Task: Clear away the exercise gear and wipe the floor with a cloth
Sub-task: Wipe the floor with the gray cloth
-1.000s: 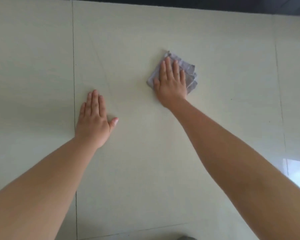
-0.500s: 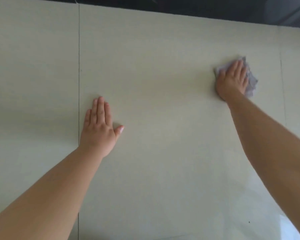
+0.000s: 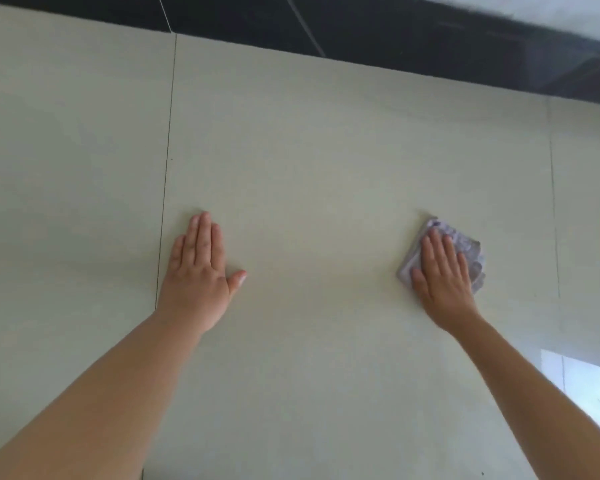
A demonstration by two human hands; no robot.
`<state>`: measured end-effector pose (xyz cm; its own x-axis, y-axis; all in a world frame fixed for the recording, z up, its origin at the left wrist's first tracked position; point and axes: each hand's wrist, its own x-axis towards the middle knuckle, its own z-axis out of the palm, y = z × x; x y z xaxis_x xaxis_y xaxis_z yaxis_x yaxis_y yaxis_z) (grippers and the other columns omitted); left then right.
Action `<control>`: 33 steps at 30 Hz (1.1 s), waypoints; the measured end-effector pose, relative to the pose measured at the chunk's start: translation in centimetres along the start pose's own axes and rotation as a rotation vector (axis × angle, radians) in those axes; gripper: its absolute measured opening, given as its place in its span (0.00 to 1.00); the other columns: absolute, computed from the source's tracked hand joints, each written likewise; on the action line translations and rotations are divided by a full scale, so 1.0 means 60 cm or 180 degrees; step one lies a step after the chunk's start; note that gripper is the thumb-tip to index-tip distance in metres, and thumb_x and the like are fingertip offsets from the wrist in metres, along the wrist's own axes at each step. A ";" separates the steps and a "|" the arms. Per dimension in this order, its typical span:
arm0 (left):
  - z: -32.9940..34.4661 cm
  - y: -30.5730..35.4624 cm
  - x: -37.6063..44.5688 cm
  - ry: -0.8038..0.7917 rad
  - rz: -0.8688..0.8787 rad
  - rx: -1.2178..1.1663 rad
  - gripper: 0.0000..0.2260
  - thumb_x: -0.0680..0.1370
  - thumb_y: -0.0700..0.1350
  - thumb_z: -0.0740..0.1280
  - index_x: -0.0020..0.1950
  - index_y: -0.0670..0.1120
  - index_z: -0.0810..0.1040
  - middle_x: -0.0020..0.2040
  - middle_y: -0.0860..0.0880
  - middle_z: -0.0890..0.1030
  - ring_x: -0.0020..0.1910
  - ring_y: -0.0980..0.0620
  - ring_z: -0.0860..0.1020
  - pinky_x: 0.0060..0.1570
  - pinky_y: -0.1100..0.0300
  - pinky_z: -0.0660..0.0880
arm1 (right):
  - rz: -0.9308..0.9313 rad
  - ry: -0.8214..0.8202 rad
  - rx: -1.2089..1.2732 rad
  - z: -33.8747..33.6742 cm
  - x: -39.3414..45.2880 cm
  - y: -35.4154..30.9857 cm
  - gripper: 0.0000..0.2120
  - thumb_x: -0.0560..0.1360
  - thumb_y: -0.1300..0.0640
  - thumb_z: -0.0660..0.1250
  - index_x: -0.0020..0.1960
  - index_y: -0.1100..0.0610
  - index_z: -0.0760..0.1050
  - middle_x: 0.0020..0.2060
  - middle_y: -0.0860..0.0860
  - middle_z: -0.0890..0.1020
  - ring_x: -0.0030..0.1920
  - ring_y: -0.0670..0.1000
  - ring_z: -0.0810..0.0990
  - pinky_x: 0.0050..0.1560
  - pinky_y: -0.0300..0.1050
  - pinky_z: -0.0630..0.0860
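Observation:
A folded grey-lilac cloth (image 3: 470,247) lies flat on the pale tiled floor (image 3: 312,174) at the right. My right hand (image 3: 442,271) presses down on it with straight fingers, covering its near half. My left hand (image 3: 198,268) rests flat on the bare floor at the left, fingers together and thumb spread, just right of a tile joint. No exercise gear is in view.
A dark strip (image 3: 361,32) borders the floor along the far edge. Thin tile joints (image 3: 167,174) run away from me at left and right. A bright patch of light (image 3: 582,386) falls on the floor at the near right.
My right hand slid the cloth from the middle out to the right, then drew it back toward me. My left hand stayed planted on the floor.

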<state>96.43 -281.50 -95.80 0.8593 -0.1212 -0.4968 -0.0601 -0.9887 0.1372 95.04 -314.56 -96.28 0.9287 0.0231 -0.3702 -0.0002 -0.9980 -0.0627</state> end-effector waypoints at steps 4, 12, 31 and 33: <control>-0.002 0.004 -0.003 0.0152 -0.0153 -0.0114 0.34 0.77 0.48 0.66 0.72 0.28 0.56 0.74 0.31 0.55 0.75 0.35 0.56 0.72 0.44 0.53 | 0.1321 0.0389 0.0394 -0.070 0.157 0.035 0.26 0.82 0.52 0.46 0.76 0.62 0.45 0.77 0.56 0.47 0.77 0.55 0.45 0.76 0.50 0.43; -0.021 0.018 -0.002 -0.0555 -0.0431 0.0386 0.34 0.81 0.56 0.48 0.75 0.38 0.35 0.76 0.41 0.33 0.76 0.46 0.36 0.75 0.55 0.38 | -0.0103 -0.0053 0.0057 -0.112 0.282 -0.179 0.26 0.82 0.51 0.44 0.76 0.59 0.43 0.77 0.53 0.44 0.77 0.55 0.42 0.75 0.52 0.42; -0.043 0.067 -0.034 -0.0420 -0.0477 0.0660 0.30 0.82 0.50 0.51 0.76 0.36 0.43 0.78 0.40 0.42 0.78 0.46 0.43 0.76 0.54 0.44 | 0.0572 0.0037 0.0520 0.123 -0.304 -0.057 0.27 0.81 0.45 0.35 0.68 0.60 0.61 0.68 0.55 0.72 0.75 0.42 0.34 0.74 0.41 0.35; -0.044 0.099 -0.050 -0.0472 -0.0293 0.0703 0.29 0.83 0.50 0.50 0.77 0.37 0.43 0.78 0.41 0.42 0.78 0.46 0.43 0.75 0.54 0.44 | 0.0704 -0.0048 0.0611 0.120 -0.311 -0.040 0.27 0.81 0.45 0.35 0.67 0.60 0.61 0.63 0.57 0.76 0.75 0.43 0.34 0.74 0.41 0.35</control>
<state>94.87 -286.76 -91.23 0.7835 -0.0255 -0.6209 -0.1085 -0.9894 -0.0964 75.02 -312.18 -95.91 0.8926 -0.1916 -0.4081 -0.2736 -0.9496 -0.1527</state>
